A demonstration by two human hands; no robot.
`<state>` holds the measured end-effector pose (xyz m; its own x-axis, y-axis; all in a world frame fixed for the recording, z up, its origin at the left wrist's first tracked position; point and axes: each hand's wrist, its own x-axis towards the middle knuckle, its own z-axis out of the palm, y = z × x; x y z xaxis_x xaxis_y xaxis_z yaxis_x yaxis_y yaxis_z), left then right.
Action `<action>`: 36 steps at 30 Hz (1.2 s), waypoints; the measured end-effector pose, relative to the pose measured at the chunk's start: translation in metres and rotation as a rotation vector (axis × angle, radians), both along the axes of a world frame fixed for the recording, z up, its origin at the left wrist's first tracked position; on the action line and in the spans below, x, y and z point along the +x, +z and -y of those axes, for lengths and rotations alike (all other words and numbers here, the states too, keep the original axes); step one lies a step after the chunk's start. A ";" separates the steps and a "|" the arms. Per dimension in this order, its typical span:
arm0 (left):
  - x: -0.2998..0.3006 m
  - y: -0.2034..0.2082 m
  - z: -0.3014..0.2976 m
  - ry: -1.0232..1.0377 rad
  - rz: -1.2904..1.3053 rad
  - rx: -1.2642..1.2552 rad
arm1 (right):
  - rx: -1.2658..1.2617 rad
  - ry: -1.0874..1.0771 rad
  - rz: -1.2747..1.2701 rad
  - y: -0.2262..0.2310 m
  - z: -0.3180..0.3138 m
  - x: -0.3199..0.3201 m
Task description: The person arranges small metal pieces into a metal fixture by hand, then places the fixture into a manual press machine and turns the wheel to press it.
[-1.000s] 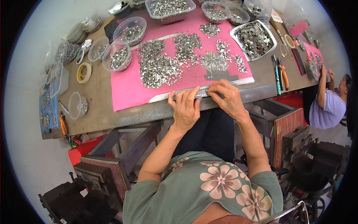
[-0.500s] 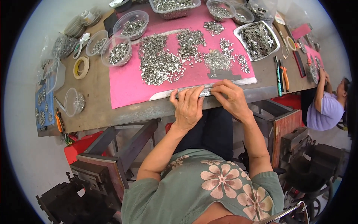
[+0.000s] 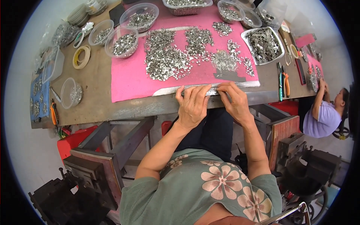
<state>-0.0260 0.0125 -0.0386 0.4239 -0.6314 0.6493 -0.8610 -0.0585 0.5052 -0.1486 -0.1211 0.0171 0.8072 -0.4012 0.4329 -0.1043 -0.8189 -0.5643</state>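
1. A person's left hand (image 3: 193, 107) and right hand (image 3: 235, 102) grip a slim metallic strip (image 3: 212, 92) at the worktop's (image 3: 150, 107) front edge, fingers closed on it.
2. Behind it, small metal pieces (image 3: 165, 64) lie heaped on a pink mat (image 3: 129, 80).
3. Orange-handled pliers (image 3: 286, 83) rest near the front edge, right of the mat.

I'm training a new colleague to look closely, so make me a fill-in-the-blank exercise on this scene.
The loose metal pieces lie on a ____ cloth.
The squarish tray to their right is ____.
Of the left hand and right hand, the ____ one is nearer the teal-handled tool.
The wearer's shirt bears a pattern of large ____.
Missing words: pink; white; right; flowers.
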 end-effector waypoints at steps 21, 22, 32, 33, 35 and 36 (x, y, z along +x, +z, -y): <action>0.032 0.030 -0.016 -0.005 -0.089 0.018 | -0.118 0.090 -0.029 0.003 0.013 -0.008; 0.048 0.034 -0.019 0.066 -0.043 0.051 | -0.079 0.054 -0.054 0.005 0.015 -0.003; 0.093 0.023 -0.013 0.103 0.061 0.181 | -0.303 0.074 0.008 -0.024 0.006 0.100; 0.093 0.024 -0.013 0.091 0.050 0.186 | -0.365 0.073 0.026 -0.025 0.005 0.104; 0.096 0.024 -0.011 0.074 0.038 0.191 | -0.359 0.066 0.006 -0.025 0.003 0.106; 0.100 0.025 -0.011 0.052 0.052 0.198 | -0.352 0.060 -0.014 -0.024 0.002 0.105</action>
